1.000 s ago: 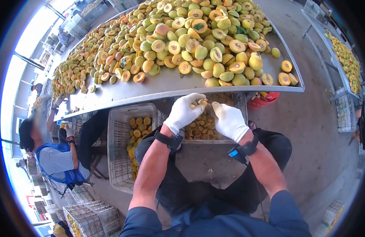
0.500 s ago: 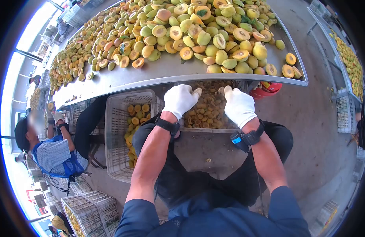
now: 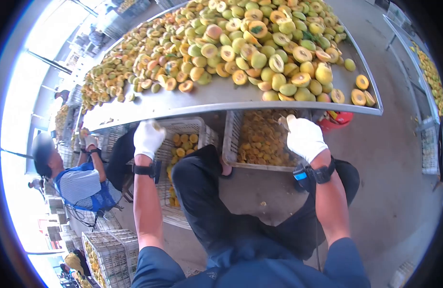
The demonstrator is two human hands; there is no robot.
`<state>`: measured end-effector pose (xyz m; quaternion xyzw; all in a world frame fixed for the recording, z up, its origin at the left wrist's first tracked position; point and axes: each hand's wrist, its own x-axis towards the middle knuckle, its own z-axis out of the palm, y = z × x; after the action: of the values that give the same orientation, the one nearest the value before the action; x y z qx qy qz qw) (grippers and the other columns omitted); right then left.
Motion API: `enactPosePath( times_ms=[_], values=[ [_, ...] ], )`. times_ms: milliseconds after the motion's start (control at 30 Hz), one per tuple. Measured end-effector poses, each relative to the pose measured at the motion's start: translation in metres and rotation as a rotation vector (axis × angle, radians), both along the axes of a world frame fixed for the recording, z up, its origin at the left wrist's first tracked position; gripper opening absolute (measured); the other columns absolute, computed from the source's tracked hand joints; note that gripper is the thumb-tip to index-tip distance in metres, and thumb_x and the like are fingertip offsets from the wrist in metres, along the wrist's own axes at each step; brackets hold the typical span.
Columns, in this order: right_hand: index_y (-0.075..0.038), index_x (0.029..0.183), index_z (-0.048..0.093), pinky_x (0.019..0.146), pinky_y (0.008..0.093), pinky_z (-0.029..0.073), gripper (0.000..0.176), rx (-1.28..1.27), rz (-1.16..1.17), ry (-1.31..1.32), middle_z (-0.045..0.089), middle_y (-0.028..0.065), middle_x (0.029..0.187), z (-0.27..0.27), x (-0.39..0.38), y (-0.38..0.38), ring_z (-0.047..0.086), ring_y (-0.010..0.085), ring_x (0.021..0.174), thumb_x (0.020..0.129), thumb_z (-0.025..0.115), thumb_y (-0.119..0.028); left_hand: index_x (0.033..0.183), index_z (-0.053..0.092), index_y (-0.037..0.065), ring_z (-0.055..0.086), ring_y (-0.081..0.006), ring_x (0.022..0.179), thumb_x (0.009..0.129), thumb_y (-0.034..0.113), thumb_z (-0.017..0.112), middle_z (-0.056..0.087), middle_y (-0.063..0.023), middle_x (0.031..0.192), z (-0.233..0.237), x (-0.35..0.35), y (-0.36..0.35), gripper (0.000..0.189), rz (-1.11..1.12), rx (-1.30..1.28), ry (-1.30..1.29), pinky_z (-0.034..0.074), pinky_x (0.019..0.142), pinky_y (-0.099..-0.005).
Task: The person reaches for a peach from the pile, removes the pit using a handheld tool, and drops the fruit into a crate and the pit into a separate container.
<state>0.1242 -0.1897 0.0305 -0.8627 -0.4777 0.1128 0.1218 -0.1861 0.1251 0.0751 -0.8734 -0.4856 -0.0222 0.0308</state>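
Note:
My left hand, in a white glove, is closed around a piece of yellow fruit above the left white crate, which holds fruit halves. My right hand, also gloved, grips a small blade-like tool over the right crate, which is filled with small orange-brown fruit pieces. Both crates stand under the edge of a metal table piled with whole and halved yellow-green fruit. I am seated with my knees between the crates.
A person in a blue vest sits at the left and works at the same table. More white crates are stacked at the lower left. A red bucket stands under the table's right end. Another fruit-covered table is at the far right.
My hands were together over the right crate on one fruit. They have separated; my left hand swung left to the left crate, and my right hand stayed over the right crate.

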Motion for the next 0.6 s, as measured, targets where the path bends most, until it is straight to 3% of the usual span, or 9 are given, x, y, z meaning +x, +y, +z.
enactPosePath(
  times_ms=[67, 200, 267, 333, 400, 533, 600],
  values=[
    [-0.004, 0.106, 0.061, 0.078, 0.0475, 0.053, 0.026, 0.008, 0.018, 0.016, 0.070, 0.0187, 0.088, 0.004, -0.004, -0.001, 0.068, 0.0371, 0.088, 0.084, 0.051, -0.011, 0.088, 0.076, 0.010, 0.069, -0.0358, 0.091, 0.076, 0.032, 0.068, 0.070, -0.0210, 0.095, 0.006, -0.011, -0.009, 0.026, 0.103, -0.054, 0.217, 0.055, 0.082, -0.0432],
    [-0.003, 0.105, 0.060, 0.072, 0.0484, 0.054, 0.026, 0.039, 0.060, -0.002, 0.068, 0.0168, 0.084, -0.004, -0.006, 0.003, 0.067, 0.0364, 0.082, 0.083, 0.056, -0.016, 0.086, 0.075, 0.009, 0.069, -0.0354, 0.086, 0.079, 0.031, 0.065, 0.070, -0.0174, 0.082, 0.001, 0.032, -0.020, 0.025, -0.041, -0.090, -0.115, 0.054, 0.080, -0.0443],
    [-0.004, 0.103, 0.059, 0.073, 0.0496, 0.054, 0.023, -0.020, 0.042, 0.029, 0.068, 0.0180, 0.085, 0.002, -0.008, 0.006, 0.067, 0.0377, 0.083, 0.084, 0.056, -0.016, 0.086, 0.075, 0.009, 0.069, -0.0351, 0.086, 0.081, 0.032, 0.064, 0.070, -0.0181, 0.084, -0.010, 0.070, -0.017, 0.026, -0.077, -0.104, -0.212, 0.054, 0.080, -0.0443],
    [-0.004, 0.104, 0.059, 0.075, 0.0499, 0.053, 0.023, -0.066, 0.038, 0.056, 0.069, 0.0195, 0.086, 0.005, -0.007, 0.009, 0.067, 0.0392, 0.085, 0.084, 0.057, -0.016, 0.087, 0.074, 0.008, 0.069, -0.0359, 0.086, 0.082, 0.033, 0.063, 0.071, -0.0182, 0.087, -0.031, 0.110, -0.002, 0.028, -0.257, -0.164, -0.348, 0.054, 0.080, -0.0435],
    [-0.003, 0.104, 0.059, 0.077, 0.0496, 0.053, 0.024, -0.059, 0.033, 0.078, 0.069, 0.0211, 0.088, 0.009, -0.008, 0.011, 0.067, 0.0402, 0.086, 0.084, 0.058, -0.017, 0.090, 0.074, 0.007, 0.069, -0.0367, 0.088, 0.084, 0.035, 0.063, 0.071, -0.0182, 0.089, -0.022, 0.157, -0.011, 0.030, -0.271, -0.258, -0.378, 0.054, 0.081, -0.0431],
    [-0.003, 0.104, 0.063, 0.078, 0.0475, 0.055, 0.024, -0.090, 0.049, 0.093, 0.070, 0.0205, 0.091, 0.022, -0.013, 0.017, 0.069, 0.0388, 0.087, 0.085, 0.052, -0.012, 0.097, 0.071, 0.000, 0.068, -0.0397, 0.093, 0.082, 0.038, 0.065, 0.070, -0.0241, 0.094, -0.045, 0.236, -0.008, 0.041, -0.258, -0.311, -0.350, 0.053, 0.085, -0.0439],
    [-0.003, 0.103, 0.063, 0.078, 0.0475, 0.055, 0.024, -0.088, 0.051, 0.110, 0.070, 0.0210, 0.091, 0.025, -0.014, 0.019, 0.069, 0.0388, 0.087, 0.084, 0.053, -0.012, 0.103, 0.070, -0.003, 0.066, -0.0398, 0.101, 0.078, 0.041, 0.068, 0.068, -0.0283, 0.103, -0.038, 0.259, -0.013, 0.051, -0.185, -0.462, -0.216, 0.052, 0.089, -0.0431]
  ],
)
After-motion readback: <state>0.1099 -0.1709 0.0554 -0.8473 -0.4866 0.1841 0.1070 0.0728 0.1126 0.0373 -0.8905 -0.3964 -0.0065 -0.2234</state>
